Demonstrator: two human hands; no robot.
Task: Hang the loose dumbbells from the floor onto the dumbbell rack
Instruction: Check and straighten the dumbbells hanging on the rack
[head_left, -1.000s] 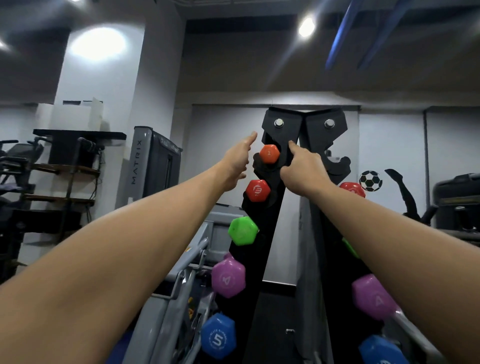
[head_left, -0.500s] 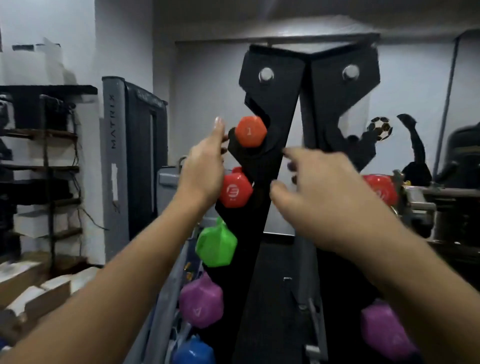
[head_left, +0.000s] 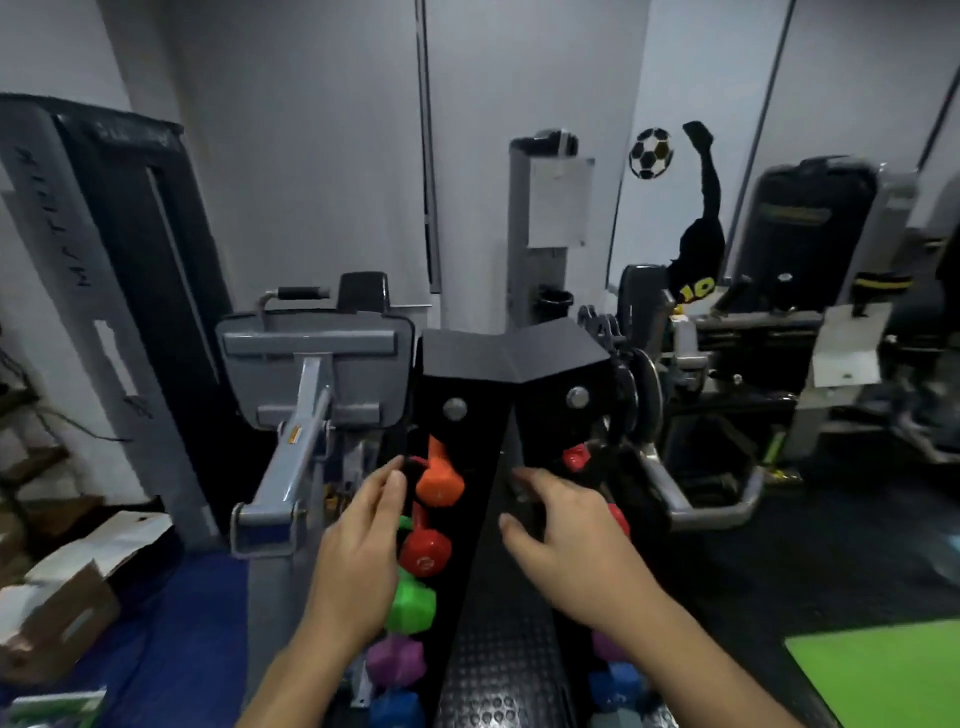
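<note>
Orange hex-ended dumbbell (head_left: 439, 480), top slot, black steel rack (head_left: 480, 364).
Left hand (head_left: 358, 540) nearest, relaxed beside it; right hand (head_left: 563, 535) loose, apparently empty; handle axis runs rearward.

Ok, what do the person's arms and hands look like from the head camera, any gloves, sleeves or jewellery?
Both arms are bare as far as the frame shows: no sleeves reach the forearms. The left hand and right hand wear no gloves, and no rings, watch or wristband show on the visible backs of the hands and wrists. The picture is slightly blurred, so fine marks cannot be ruled out.
</note>
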